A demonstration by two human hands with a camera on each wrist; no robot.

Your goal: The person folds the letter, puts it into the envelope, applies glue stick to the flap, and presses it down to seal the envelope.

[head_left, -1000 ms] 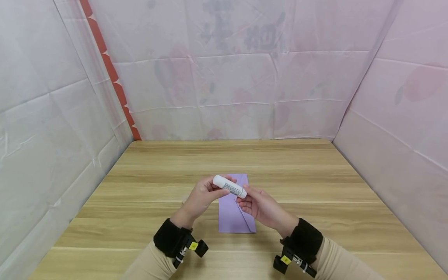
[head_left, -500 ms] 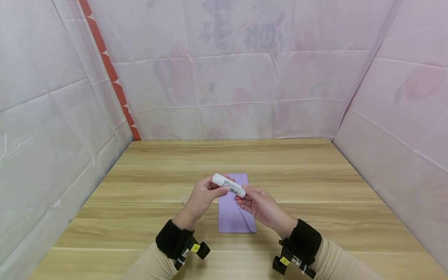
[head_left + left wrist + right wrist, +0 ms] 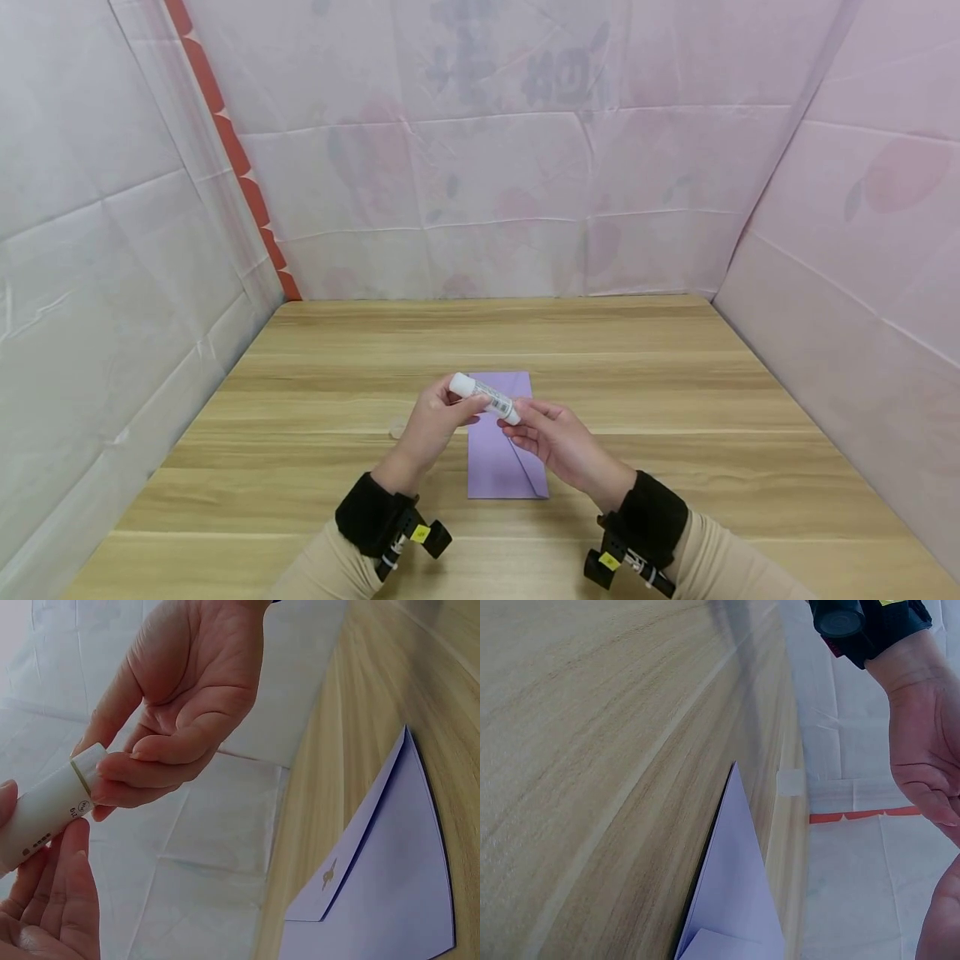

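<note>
Both hands gripped a white cylindrical glue stick point(image 3: 484, 397): left hand point(image 3: 433, 423) the body, right hand point(image 3: 553, 439) pinching its end, above a folded purple paper envelope point(image 3: 504, 454).

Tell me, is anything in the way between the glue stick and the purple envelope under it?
Nothing visible is. Both hands, left hand and right hand, hold the glue stick in the air right above the purple envelope, which lies flat on the wooden table.

White glue stick point(image 3: 484, 397), printed label along its side, held slantwise in the air, one end up and left, the other down and right. Directly below lies the purple envelope point(image 3: 501, 454), flat on the table point(image 3: 675, 400), flap side up, its flap folded shut.
</note>
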